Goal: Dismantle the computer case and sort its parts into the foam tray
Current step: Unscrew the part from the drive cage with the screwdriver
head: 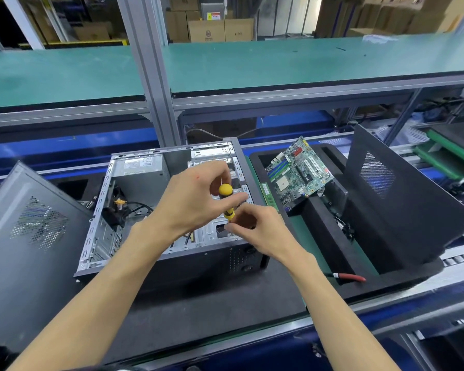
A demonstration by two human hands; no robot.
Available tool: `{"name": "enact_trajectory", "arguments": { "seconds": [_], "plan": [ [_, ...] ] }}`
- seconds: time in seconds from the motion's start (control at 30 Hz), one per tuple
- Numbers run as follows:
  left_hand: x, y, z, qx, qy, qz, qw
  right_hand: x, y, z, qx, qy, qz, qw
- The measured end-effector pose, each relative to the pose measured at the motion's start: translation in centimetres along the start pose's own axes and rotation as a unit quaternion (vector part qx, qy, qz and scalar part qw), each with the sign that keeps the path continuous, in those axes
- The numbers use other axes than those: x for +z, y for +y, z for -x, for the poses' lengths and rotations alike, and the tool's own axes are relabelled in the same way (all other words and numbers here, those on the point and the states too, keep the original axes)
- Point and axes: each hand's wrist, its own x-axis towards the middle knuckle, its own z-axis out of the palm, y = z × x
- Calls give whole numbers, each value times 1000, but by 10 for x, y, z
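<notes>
Hands (220,210) over gutted, open computer case (145,199)

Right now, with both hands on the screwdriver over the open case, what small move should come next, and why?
Probably keep turning the screwdriver until the screw is free. The left hand grips its yellow handle from above, the right hand pinches near the tip, low inside the case. The motherboard already lies on the foam tray, so a remaining fastener seems to be the job; the screw itself is hidden.

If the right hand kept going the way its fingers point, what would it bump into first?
Most likely the yellow screwdriver. The right hand points up and left at its lower shaft, already pinching or nearly touching it. The left hand grips the handle just beyond; depth is unclear.
</notes>
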Motion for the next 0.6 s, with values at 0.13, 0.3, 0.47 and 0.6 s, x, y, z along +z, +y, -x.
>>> {"name": "enact_trajectory", "arguments": {
  "seconds": [0.13, 0.3, 0.47, 0.6],
  "plan": [
    [-2, 1, 1, 42, -48, 103, 993, -1, 1, -1, 0, -5, -13, 1000],
    [-2, -2, 2, 40, -54, 106, 992, -4, 1, -2, -3, -31, -15, 999],
    [0, -2, 0, -6, -16, -24, 1000, 1, 1, 0, -1, 8, -29, 1000],
    [-3, -4, 1, 31, -69, 130, 989, -4, 2, -2, 12, -16, -34, 999]
  ]
}}
